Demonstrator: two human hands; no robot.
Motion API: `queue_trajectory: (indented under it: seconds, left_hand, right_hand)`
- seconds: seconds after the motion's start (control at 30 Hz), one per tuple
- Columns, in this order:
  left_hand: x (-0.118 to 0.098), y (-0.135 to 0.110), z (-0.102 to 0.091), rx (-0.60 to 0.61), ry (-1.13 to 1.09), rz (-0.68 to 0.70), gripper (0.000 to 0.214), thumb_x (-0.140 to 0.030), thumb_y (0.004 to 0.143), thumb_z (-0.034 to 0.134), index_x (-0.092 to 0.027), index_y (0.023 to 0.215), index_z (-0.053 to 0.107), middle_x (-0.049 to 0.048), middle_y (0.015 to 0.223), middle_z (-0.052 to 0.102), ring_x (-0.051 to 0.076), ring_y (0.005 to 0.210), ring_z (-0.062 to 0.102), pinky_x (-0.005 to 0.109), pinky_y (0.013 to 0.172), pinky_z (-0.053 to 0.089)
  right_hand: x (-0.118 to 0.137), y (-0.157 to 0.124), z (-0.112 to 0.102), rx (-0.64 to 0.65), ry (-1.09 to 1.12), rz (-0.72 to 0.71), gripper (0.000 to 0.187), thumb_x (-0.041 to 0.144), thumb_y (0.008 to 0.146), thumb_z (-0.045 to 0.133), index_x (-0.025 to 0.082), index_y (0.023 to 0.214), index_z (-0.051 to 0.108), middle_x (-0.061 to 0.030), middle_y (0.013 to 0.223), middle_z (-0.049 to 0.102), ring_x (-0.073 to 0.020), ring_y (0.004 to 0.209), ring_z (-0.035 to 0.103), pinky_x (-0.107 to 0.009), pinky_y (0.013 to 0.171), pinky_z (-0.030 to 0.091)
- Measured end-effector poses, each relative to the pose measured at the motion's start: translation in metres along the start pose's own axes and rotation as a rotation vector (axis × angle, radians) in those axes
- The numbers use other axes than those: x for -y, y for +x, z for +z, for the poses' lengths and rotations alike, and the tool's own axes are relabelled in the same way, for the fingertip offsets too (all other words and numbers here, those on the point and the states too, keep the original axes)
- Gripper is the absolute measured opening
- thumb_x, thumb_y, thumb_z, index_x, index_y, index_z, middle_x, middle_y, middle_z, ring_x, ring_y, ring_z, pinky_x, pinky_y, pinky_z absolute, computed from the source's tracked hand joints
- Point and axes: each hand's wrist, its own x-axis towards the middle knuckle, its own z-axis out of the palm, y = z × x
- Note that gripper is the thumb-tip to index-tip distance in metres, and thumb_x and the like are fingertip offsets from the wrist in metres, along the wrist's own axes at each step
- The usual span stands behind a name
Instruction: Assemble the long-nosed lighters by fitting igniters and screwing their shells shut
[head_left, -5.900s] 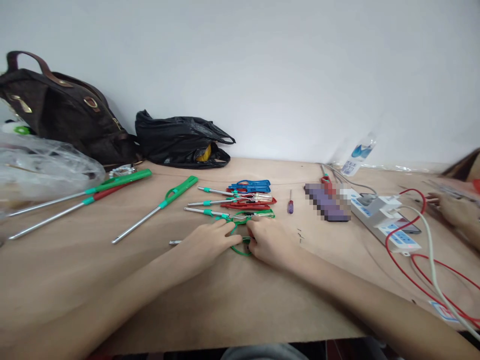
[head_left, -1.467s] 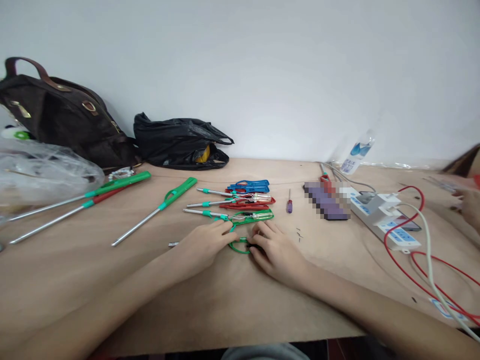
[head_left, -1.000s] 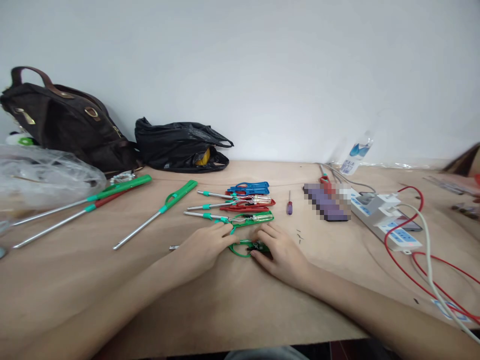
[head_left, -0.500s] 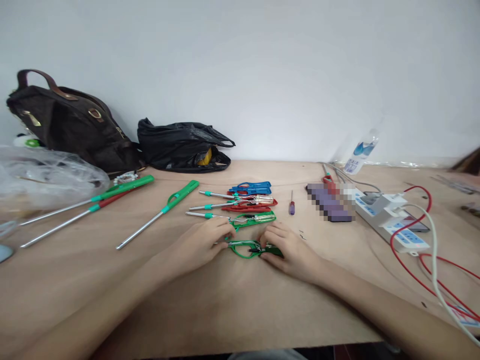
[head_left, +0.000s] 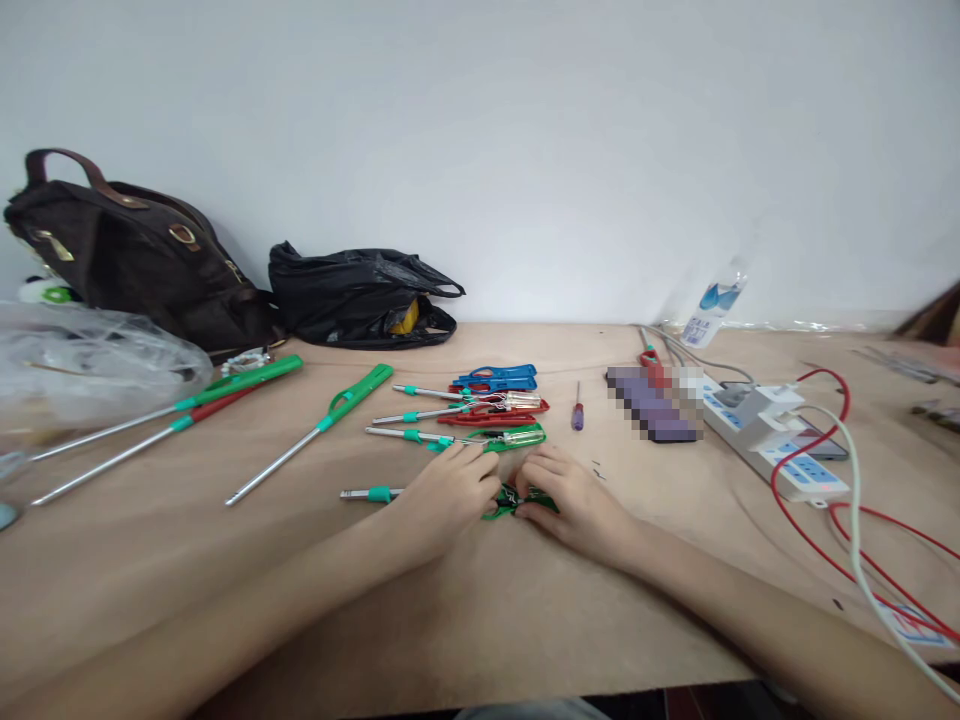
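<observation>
The green tool handle (head_left: 516, 503) is pinched from both ends on the bench (head_left: 480, 620), with left hand (head_left: 450, 490) and right hand (head_left: 574, 495) curled on it, at 6 o'clock of the tool row (head_left: 487, 410). Its rod (head_left: 358, 494) points to 9 o'clock. Probably best pressed flat and gripped near the joint.

Left hand (head_left: 450, 490): we record it bare, uncovered from fingertips to wrist.
Right hand (head_left: 574, 495): we record it bare in the same way.
Left forearm (head_left: 247, 610): bare along the whole length we can see, down to the lower left corner.
Right forearm (head_left: 750, 620): bare along its whole visible length, down to the lower right corner.
Clothing: we note a narrow strip of pale grey cloth (head_left: 525, 711) at the bottom edge between the forearms; we cannot tell which garment.
</observation>
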Motion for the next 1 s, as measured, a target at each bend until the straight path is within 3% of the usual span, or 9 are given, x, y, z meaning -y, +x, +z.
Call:
queue_trajectory:
  seconds: [0.53,1.0]
  left_hand:
    - [0.009,-0.011,0.021,-0.280,-0.240,0.027,0.018,-0.015,0.093,0.047,-0.016,0.082,0.061,0.0044,0.088,0.061,0.019,0.081,0.052,0.032,0.071,0.034]
    - [0.011,-0.010,0.022,-0.282,-0.349,-0.012,0.017,-0.017,0.092,0.048,-0.017,0.080,0.060,0.0036,0.083,0.060,0.018,0.080,0.053,0.030,0.071,0.035]
  right_hand:
    - [0.000,0.001,-0.002,-0.005,0.030,0.012,0.017,0.008,0.079,0.071,0.018,0.081,0.057,-0.0052,0.088,0.066,-0.0226,0.090,0.058,-0.036,0.079,0.048]
    - [-0.002,0.001,0.000,-0.028,0.050,0.002,0.016,0.008,0.077,0.073,0.018,0.080,0.060,-0.0056,0.088,0.068,-0.0228,0.090,0.060,-0.037,0.079,0.050]
